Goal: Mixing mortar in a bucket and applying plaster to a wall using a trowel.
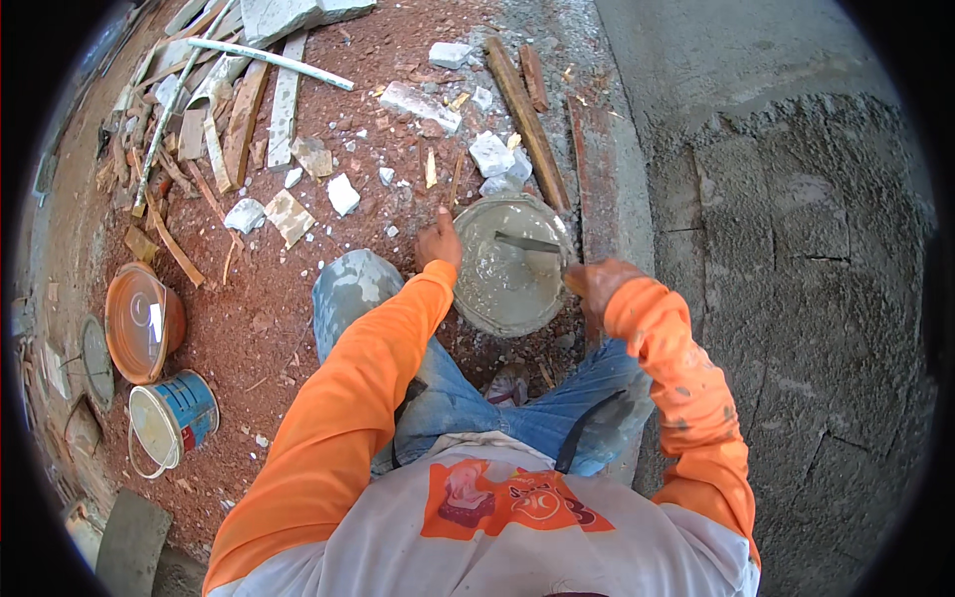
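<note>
On the red dirt floor (pixel 298 328) just in front of the person's knees stands a round bucket (pixel 476 308) of wet grey mortar, close to the rough rendered wall (pixel 796 259) on the right. The left hand (pixel 438 244) rests on the bucket's left rim, steadying it; whether its grip closes around the rim I cannot tell. The right hand (pixel 595 284) is closed on the handle of a trowel (pixel 527 243), whose blade lies in the mix. The step in hand looks like stirring or loading mortar. The next move likely calls for scooping a load and lifting it level toward the wall.
</note>
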A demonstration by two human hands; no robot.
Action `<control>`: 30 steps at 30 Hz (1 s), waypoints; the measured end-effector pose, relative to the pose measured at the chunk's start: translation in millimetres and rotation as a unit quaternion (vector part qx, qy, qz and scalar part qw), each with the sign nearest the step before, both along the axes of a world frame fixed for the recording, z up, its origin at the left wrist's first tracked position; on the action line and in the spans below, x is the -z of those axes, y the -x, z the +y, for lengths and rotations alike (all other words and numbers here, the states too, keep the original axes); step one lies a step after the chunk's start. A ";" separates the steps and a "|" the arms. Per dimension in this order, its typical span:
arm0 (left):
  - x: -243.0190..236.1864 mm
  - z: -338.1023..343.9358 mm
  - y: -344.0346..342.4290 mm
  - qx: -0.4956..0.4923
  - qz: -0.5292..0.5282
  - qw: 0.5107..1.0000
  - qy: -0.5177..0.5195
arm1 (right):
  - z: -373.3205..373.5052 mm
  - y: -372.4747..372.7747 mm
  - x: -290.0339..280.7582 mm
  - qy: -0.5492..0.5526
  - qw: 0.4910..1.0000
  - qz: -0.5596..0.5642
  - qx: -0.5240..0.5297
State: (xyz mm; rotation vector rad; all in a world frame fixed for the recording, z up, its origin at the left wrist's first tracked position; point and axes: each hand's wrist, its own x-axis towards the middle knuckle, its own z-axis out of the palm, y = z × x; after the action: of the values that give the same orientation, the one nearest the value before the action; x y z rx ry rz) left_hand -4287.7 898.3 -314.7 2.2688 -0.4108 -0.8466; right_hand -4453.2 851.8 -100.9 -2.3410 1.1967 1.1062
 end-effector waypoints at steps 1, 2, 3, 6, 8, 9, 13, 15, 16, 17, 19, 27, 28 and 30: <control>-4.9 2.1 -7.8 -0.009 -0.005 1.000 0.000 | 5.1 -5.9 -8.2 0.008 1.000 0.013 -0.018; -22.2 -8.4 7.4 -0.010 0.056 0.996 0.075 | -12.1 61.5 91.2 -0.037 0.998 -0.002 -0.054; -13.9 -20.7 20.4 0.029 0.090 0.994 0.061 | -30.8 135.3 182.2 -0.085 0.993 -0.016 -0.081; 78.6 -12.4 16.3 0.013 -0.172 0.975 0.139 | -11.9 35.6 145.4 -0.007 0.998 -0.056 0.015; 29.8 -6.7 32.5 0.028 0.035 0.998 0.034 | -1.9 59.7 112.2 -0.009 0.992 -0.127 -0.004; 24.2 0.2 35.8 0.021 0.020 0.998 0.053 | -1.7 56.7 87.8 -0.028 0.990 -0.136 0.038; 10.1 8.9 24.0 0.022 0.063 0.997 0.042 | 0.1 68.0 26.7 -0.002 0.964 -0.261 0.045; 13.3 5.2 25.8 0.010 0.042 0.998 0.053 | 13.2 52.3 -2.2 0.071 0.916 -0.373 0.128; 17.3 4.2 27.9 0.003 0.022 0.998 0.063 | 18.1 41.1 -8.5 0.144 0.843 -0.473 0.212; 20.7 1.1 30.5 0.009 0.026 0.998 0.061 | 17.3 32.8 1.1 0.146 0.844 -0.468 0.218; 29.6 -5.2 34.7 0.003 0.039 0.996 0.084 | 8.9 13.1 49.6 0.226 0.686 -0.623 0.301; 34.2 -10.6 9.1 0.009 0.035 0.997 0.066 | -21.5 -4.4 25.6 0.049 0.352 -0.900 0.253; 24.0 -7.3 13.0 0.015 0.050 0.997 0.054 | -21.6 5.1 16.6 0.055 0.364 -0.891 0.265; 9.1 -11.9 16.2 0.030 0.023 0.999 0.035 | -28.0 16.5 7.9 0.112 0.345 -0.904 0.225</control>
State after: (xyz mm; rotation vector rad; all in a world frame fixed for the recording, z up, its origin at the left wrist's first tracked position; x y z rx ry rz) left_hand -4303.8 886.4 -323.8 2.1783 -0.4836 -0.8985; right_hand -4469.7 823.7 -108.8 -1.3783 0.5983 -1.7049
